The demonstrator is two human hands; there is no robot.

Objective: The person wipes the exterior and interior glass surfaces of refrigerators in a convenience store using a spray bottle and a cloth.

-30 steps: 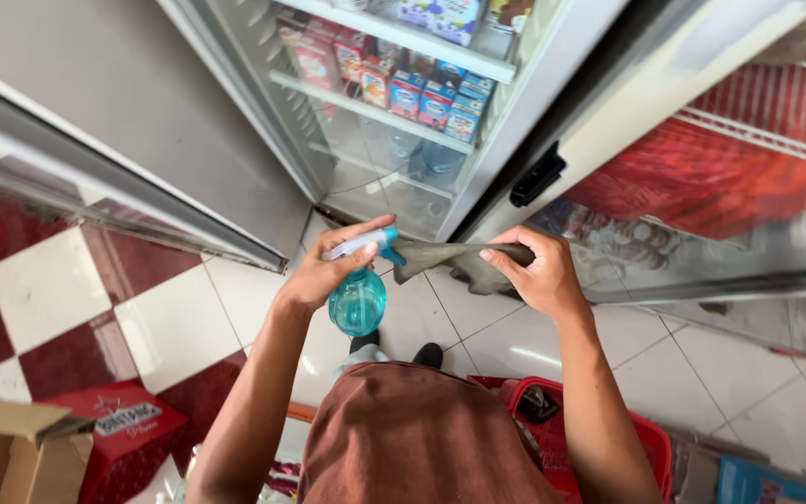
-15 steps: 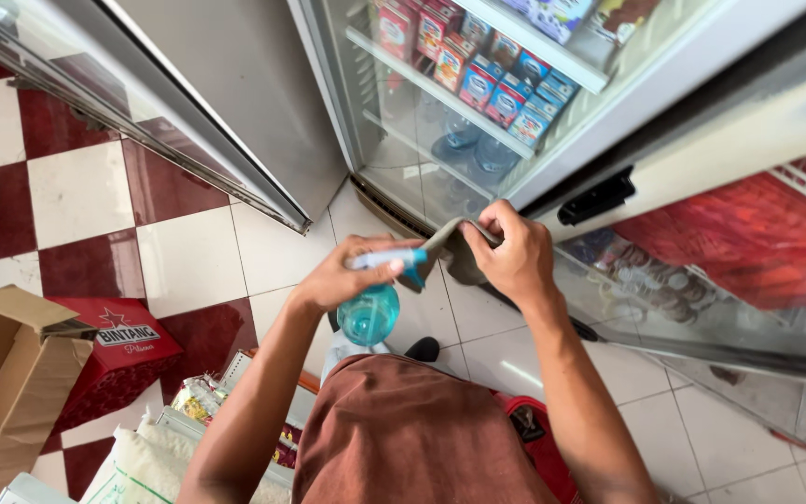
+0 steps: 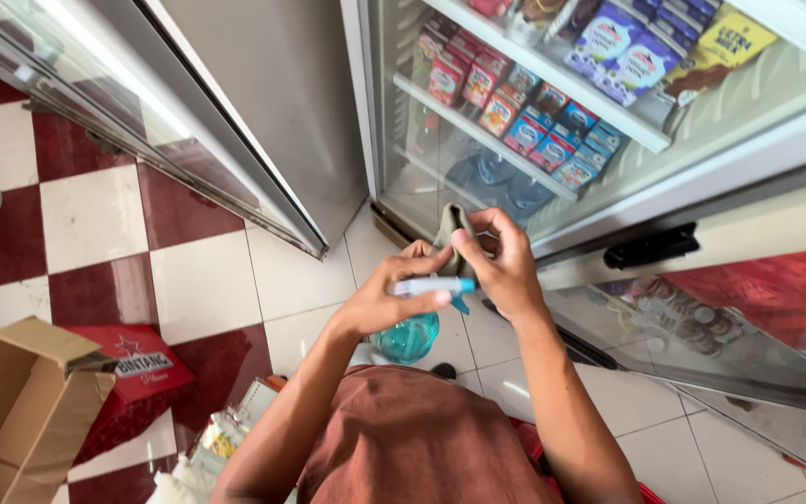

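Hands meeting before the glass-fronted cooler (image 3: 608, 140): left hand (image 3: 389, 299) grips a teal spray bottle (image 3: 409, 331), right hand (image 3: 506, 266) pinches a bunched grey cloth (image 3: 450, 229); cloth not yet on the glass, so wiping appears unstarted.

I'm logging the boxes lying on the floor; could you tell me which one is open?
The plain brown cardboard box at lower left is open, flaps up; the red box beside it is closed.

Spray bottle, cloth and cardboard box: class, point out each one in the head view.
Spray bottle (image 3: 407, 336), head view, on its teal round body.
Cloth (image 3: 450, 229), head view, on the upper fold above the fingers.
Cardboard box (image 3: 20, 411), head view, on its open flap.
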